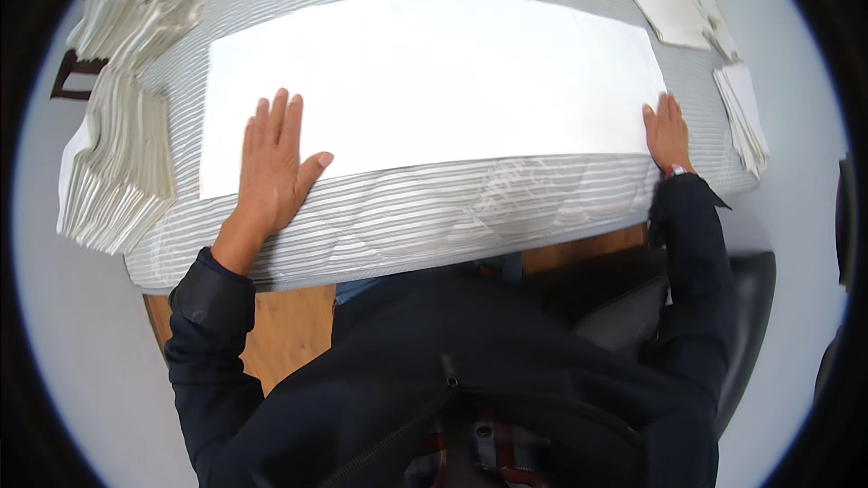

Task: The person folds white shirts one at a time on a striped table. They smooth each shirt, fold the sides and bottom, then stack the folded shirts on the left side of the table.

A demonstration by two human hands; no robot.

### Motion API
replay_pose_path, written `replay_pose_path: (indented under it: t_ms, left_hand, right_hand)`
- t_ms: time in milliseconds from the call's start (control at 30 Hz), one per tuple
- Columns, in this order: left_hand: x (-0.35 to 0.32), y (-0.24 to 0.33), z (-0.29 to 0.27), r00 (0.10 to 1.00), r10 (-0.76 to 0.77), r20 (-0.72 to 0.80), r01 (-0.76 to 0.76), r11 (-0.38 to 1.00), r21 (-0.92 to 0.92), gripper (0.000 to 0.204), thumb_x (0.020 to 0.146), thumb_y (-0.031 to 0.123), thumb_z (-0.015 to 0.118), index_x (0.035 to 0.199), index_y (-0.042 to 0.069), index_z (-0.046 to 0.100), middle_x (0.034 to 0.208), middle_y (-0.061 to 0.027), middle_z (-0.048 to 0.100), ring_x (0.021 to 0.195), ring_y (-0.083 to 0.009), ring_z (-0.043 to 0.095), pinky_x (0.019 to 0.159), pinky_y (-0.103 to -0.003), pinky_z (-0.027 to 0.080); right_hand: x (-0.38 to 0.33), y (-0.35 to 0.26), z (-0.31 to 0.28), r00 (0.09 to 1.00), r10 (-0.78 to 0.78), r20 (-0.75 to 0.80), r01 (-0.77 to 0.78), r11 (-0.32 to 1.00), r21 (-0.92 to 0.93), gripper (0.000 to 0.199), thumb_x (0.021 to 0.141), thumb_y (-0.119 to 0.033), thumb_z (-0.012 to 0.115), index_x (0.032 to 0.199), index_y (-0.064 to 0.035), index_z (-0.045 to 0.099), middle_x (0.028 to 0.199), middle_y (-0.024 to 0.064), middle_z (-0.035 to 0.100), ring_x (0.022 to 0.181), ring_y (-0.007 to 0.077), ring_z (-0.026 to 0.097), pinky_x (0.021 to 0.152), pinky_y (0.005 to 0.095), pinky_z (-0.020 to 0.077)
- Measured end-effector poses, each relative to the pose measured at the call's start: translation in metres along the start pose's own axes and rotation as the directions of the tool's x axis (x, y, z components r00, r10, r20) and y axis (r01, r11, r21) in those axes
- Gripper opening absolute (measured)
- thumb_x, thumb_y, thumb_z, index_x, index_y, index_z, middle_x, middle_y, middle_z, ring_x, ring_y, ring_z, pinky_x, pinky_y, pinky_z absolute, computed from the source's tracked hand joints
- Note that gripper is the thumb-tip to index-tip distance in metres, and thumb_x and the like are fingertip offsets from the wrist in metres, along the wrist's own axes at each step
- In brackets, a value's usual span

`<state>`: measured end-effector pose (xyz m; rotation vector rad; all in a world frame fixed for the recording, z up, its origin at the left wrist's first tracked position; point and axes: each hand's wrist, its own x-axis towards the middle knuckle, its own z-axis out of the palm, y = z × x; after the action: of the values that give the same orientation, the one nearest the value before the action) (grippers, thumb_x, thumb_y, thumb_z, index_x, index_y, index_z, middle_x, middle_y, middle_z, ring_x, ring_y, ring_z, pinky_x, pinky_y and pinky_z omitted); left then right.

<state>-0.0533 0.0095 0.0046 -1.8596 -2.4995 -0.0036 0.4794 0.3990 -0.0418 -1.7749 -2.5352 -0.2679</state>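
Observation:
A long white cloth (434, 81) lies spread flat across a striped, quilted mattress-like surface (407, 208). My left hand (276, 163) rests flat on the cloth's near left part, fingers stretched away from me and thumb out to the right. At the right end, my right hand (667, 134) lies on the near corner, its fingers pointing away and the thumb apart from them. Neither hand grips anything. Whether the cloth is one layer or several, I cannot tell.
Thick stacks of folded white cloths (122, 154) line the left side. More folded cloths (669, 14) lie at the far right, and a small pile (743, 117) sits on the right edge. A black chair (746, 325) and wooden floor (289, 330) show below.

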Motion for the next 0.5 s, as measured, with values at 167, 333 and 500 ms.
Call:
replay_pose_path:
  t_ms: [167,333,500]
  left_hand:
    - [-0.032,-0.017,-0.012,0.999,-0.045,0.021,0.047,0.994,-0.100,0.088,0.102,0.058,0.058,0.165,0.004,0.030,0.170,-0.0292,0.024,0.158,-0.0498,0.016,0.128,-0.057,0.017]
    - [-0.042,-0.029,-0.009,0.995,-0.086,-0.042,0.081,0.991,-0.111,0.087,0.102,0.060,0.056,0.164,0.004,0.031,0.169,-0.0302,0.025,0.156,-0.0528,0.019,0.127,-0.058,0.020]
    - [-0.047,-0.029,-0.003,0.991,-0.120,-0.052,0.114,0.988,-0.099,0.091,0.103,0.068,0.048,0.165,0.003,0.030,0.170,-0.0292,0.024,0.157,-0.0530,0.016,0.128,-0.059,0.017]
  right_hand:
    - [0.002,-0.043,-0.045,0.988,0.134,0.081,-0.099,0.935,-0.340,0.072,0.104,-0.043,0.057,0.159,-0.0005,0.038,0.171,0.0236,0.026,0.157,0.0429,0.025,0.122,0.0678,0.0234]
    - [0.003,-0.197,-0.085,0.863,-0.485,-0.140,0.504,0.847,0.171,0.070,0.102,-0.031,0.063,0.159,0.0004,0.037,0.167,0.0250,0.032,0.155,0.0408,0.030,0.124,0.0568,0.0261]
    - [-0.008,-0.379,-0.109,0.673,-0.729,-0.125,0.712,0.592,0.379,0.074,0.107,-0.046,0.051,0.161,0.0000,0.034,0.169,0.0251,0.029,0.158,0.0415,0.024,0.127,0.0549,0.0224]
